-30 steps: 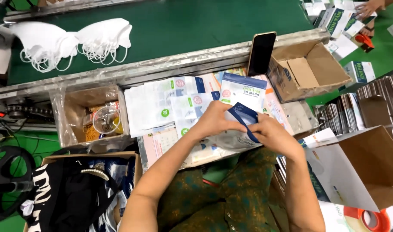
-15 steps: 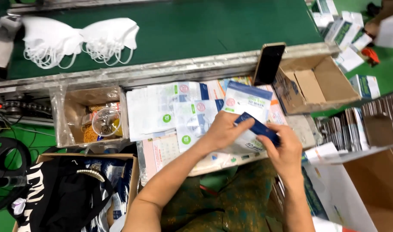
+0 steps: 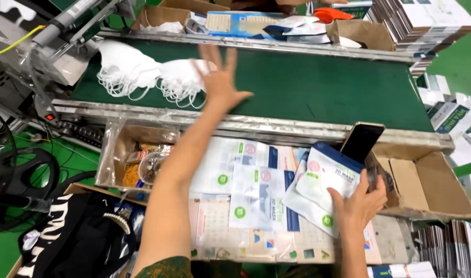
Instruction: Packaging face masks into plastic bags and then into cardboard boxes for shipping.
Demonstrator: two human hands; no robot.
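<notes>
Green belt [image 3: 318,87] runs across the bench, and the left hand [image 3: 219,77] is stretched out over it with fingers spread wide and holding nothing; it hangs just beside the heap of white masks [image 3: 143,74] that lies on the belt's left end, the fingertips near the closest mask but, as far as can be told, not yet on it. The right hand [image 3: 360,202] stays low by the body, its fingers closed on a white pouch [image 3: 325,188] with a blue top edge — thumb over the face, the rest behind; the pouch is lifted a little above the other flat pouches [image 3: 246,190] spread on the work surface. A dark phone [image 3: 361,142] leans upright just behind the held pouch, and an open cardboard box [image 3: 426,185] sits to its right; a clear plastic bin [image 3: 137,159] of small oddments stands to the left of the pouches.

The step in hand looks like fetching a mask for the pouch already picked up — one hand reaching, one hand waiting. The reach would seem to call for closing the spread fingers on a single mask from the tangled heap; the ear loops lie knotted together, so pinching the body of one mask and lifting it clear of its neighbours looks like the careful part.
</notes>
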